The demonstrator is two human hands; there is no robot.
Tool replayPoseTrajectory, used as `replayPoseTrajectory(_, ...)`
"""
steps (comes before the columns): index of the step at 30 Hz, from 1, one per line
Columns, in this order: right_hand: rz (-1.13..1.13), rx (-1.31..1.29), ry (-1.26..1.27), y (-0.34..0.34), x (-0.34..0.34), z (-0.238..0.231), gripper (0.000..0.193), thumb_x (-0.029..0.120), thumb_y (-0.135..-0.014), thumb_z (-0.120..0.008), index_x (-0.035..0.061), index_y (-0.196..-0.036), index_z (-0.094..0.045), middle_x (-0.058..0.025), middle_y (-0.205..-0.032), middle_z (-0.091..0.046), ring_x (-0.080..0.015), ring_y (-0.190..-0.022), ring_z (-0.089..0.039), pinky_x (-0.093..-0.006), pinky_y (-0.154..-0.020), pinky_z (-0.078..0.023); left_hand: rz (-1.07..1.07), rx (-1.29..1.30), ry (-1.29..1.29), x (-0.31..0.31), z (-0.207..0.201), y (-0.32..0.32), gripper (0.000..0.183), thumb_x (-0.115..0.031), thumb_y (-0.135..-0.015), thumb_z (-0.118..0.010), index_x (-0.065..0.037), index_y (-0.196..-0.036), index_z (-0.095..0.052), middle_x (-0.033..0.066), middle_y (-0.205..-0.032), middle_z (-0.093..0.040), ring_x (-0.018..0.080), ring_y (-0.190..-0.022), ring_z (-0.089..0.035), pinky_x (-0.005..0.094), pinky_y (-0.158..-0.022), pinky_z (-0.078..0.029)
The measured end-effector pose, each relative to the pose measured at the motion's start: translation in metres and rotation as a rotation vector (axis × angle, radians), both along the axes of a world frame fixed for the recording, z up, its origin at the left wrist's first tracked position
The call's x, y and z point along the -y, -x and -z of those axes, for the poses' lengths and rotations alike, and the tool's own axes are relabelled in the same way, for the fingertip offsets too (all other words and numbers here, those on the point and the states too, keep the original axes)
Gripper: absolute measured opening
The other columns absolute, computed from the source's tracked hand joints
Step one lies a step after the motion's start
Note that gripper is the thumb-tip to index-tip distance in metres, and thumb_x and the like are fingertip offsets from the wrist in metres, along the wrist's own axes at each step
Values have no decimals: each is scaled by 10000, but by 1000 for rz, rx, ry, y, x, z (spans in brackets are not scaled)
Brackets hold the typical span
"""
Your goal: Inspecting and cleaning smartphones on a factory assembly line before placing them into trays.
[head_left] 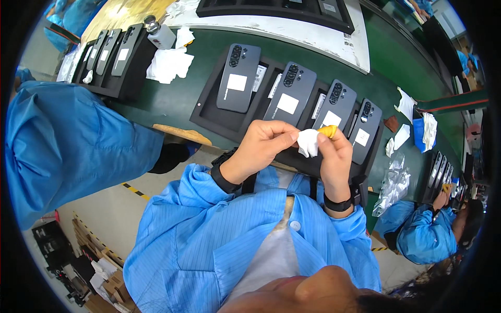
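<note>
A small white wiping cloth (308, 144) is pinched between my two hands, above the near edge of a black tray (209, 117). My left hand (264, 147) grips its left side between thumb and index finger. On the other side, my right hand (335, 156) holds it with the thumb and a finger that wears a yellow finger cot (329, 131). Several dark grey smartphones lie back-up in the tray, each with a white label. The leftmost phone (238, 78) sits tilted across its slot; the rightmost phone (367, 130) is just beyond my right hand.
Left on the green table (172, 112) stand another phone tray (112, 86), a metal-topped bottle (160, 35) and white wipes (169, 65). At right are a blue box (419, 136) with cloths and a clear plastic bag (392, 185). Co-workers in blue sit on both sides.
</note>
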State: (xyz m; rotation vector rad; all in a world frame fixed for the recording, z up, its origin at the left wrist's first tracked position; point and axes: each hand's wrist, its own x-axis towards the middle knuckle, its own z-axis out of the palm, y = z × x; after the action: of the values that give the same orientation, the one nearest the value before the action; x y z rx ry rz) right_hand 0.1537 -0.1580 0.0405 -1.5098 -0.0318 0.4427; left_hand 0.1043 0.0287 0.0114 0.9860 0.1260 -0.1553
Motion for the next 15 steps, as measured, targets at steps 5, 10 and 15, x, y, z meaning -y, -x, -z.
replayPoseTrajectory(5,54,-142,-166,3,0,5,198,56,-958,-644,-27,-1138,-633,-46,-993,-684,-101,-856,-638,-259,-781,-510,-14,-15,66,5,7,-2,178,-114,-1017,-561,21,-1001,-676,58,-931,-699,103,-871,-653,255,-801,-530)
replayPoseTrajectory(10,-61,-19,-60,15,6,11,260,51,-932,-698,-49,-1169,-662,-64,-1017,-705,-104,-888,-657,-241,-787,-517,-34,5,-60,14,12,3,134,-89,-1010,-542,27,-968,-596,41,-844,-665,85,-807,-643,251,-731,-542)
replayPoseTrajectory(15,157,-52,-10,34,7,3,190,39,-922,-707,-49,-1090,-716,-49,-932,-723,-93,-815,-652,-233,-760,-519,159,-43,-30,27,19,16,150,-57,-996,-575,-7,-1123,-513,61,-954,-677,86,-883,-638,249,-763,-523)
